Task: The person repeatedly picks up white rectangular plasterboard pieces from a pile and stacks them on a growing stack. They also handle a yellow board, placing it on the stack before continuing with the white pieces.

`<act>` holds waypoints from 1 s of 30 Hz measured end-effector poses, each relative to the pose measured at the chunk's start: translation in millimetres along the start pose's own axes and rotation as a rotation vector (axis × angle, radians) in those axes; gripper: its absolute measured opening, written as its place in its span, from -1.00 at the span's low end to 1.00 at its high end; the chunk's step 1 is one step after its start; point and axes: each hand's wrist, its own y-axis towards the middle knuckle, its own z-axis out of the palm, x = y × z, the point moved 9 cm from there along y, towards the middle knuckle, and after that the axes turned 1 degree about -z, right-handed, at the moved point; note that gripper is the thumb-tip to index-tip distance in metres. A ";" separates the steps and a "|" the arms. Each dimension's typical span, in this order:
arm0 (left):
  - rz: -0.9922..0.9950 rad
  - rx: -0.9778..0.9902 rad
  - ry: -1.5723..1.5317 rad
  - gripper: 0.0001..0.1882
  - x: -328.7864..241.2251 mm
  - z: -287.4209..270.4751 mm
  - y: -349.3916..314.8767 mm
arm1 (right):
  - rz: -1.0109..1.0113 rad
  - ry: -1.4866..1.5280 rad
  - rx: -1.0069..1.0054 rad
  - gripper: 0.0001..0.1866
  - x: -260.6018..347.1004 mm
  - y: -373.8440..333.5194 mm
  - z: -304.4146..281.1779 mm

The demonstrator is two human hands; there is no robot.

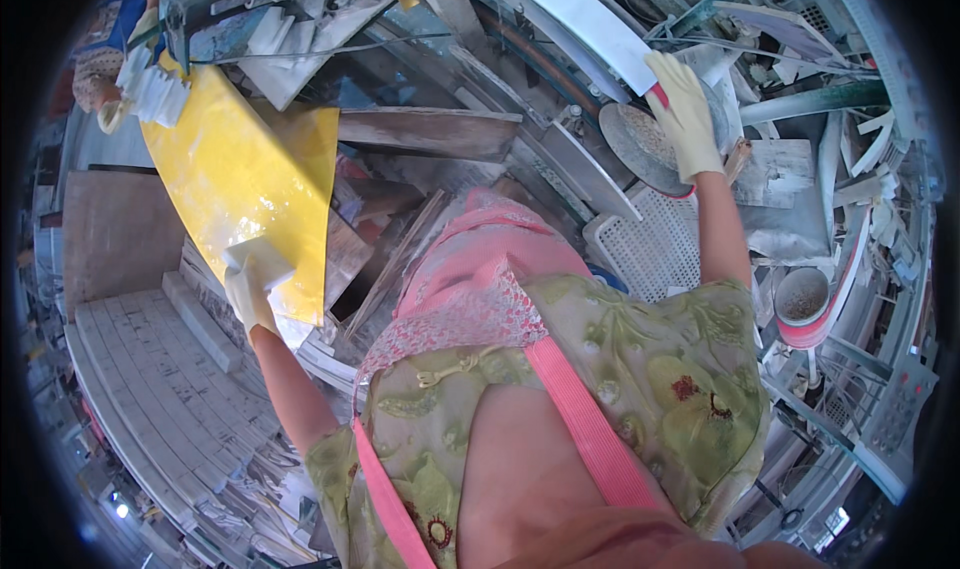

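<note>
My left hand [246,297], in a cream glove, is closed on a pale rectangular tile [262,261]. It holds the tile over the lower part of a wet, glossy yellow sheet [255,184]. My right hand [690,119], gloved alike, reaches forward with its fingers stretched out. Its fingertips lie at the near end of a long white strip [590,19]. A bit of red shows beside the fingers, its kind unclear. Under this hand is a round shallow pan [630,139] with grainy stuff in it, partly hidden by the glove.
At the far left, another person's gloved hand [112,117] is near a stack of white pieces [155,89] on the yellow sheet. Rows of grey strips [150,379] lie at left. A white perforated basket [650,244] and a small tub [802,296] stand at right.
</note>
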 end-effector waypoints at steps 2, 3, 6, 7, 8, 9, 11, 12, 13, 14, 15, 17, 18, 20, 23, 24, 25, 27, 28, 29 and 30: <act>-0.034 -0.087 0.090 -0.54 -14.9 -3.6 -6.6 | -0.022 -0.073 0.081 -0.23 -30.3 -9.8 14.0; 0.051 -0.041 0.184 -0.57 -28.2 2.6 -7.9 | -0.018 -0.132 0.183 -0.16 -41.2 -11.4 32.6; 0.223 0.094 0.251 -0.56 -46.0 34.2 -11.3 | -0.171 -0.012 0.027 -0.06 -53.4 15.0 46.2; 0.169 0.059 0.248 -0.55 -38.6 27.3 -13.6 | -0.194 -0.009 0.012 -0.12 -47.1 23.4 56.5; 0.116 -0.013 0.068 -0.56 -32.0 24.2 -19.5 | -0.234 -0.039 -0.038 -0.21 -42.2 23.1 57.4; 0.059 -0.074 0.036 -0.54 -27.0 17.3 -23.2 | -0.271 -0.025 0.049 -0.29 -39.8 24.4 64.6; 0.159 -0.186 0.279 -0.52 -42.7 13.5 -33.0 | -0.299 0.150 0.037 -0.36 -40.6 26.0 60.3; 0.123 -0.236 0.481 -0.52 -47.7 13.0 -37.5 | -0.165 0.119 0.098 -0.42 -55.3 29.6 66.2; -0.023 -0.249 0.377 -0.54 -38.7 12.4 -41.9 | -0.072 0.336 0.064 -0.50 -67.6 37.1 60.9; -0.101 -0.254 0.294 -0.55 -36.7 13.1 -46.6 | -0.158 0.333 0.055 -0.49 -65.2 40.8 56.6; -0.143 -0.259 0.189 -0.55 -37.3 14.9 -50.2 | -0.182 0.256 -0.032 -0.48 -67.2 50.0 49.8; -0.134 -0.246 0.198 -0.55 -44.3 9.8 -52.0 | -0.317 0.254 -0.018 -0.47 -59.0 66.9 55.6; -0.122 -0.241 0.225 -0.54 -52.1 7.8 -54.3 | -0.276 0.254 0.008 -0.46 -63.7 73.9 63.6; -0.128 -0.251 0.223 -0.53 -55.2 3.5 -56.1 | -0.530 -0.143 -0.013 -0.29 -38.1 78.2 73.4; -0.133 -0.239 0.228 -0.45 -55.8 4.2 -55.7 | -0.473 -0.209 0.173 -0.11 -31.3 90.3 92.3; -0.153 -0.259 0.239 -0.40 -53.5 4.7 -54.5 | -0.470 -0.220 0.249 -0.06 -27.4 92.9 98.3; -0.133 -0.226 0.234 -0.40 -53.3 11.0 -53.7 | -0.426 -0.241 0.223 -0.03 -26.5 97.2 95.4; -0.121 -0.214 0.255 -0.40 -50.9 17.4 -48.6 | -0.413 -0.237 0.136 0.04 -19.0 104.2 88.8; -0.152 -0.253 0.226 -0.41 -45.6 16.8 -49.3 | -0.406 -0.248 0.203 0.02 -19.4 104.5 96.0; -0.153 -0.256 0.224 -0.42 -42.2 17.3 -47.1 | -0.426 -0.241 0.187 0.00 -16.0 107.4 96.7; -0.153 -0.252 0.226 -0.43 -39.2 17.2 -45.2 | -0.442 -0.233 0.165 -0.02 -14.5 108.5 96.4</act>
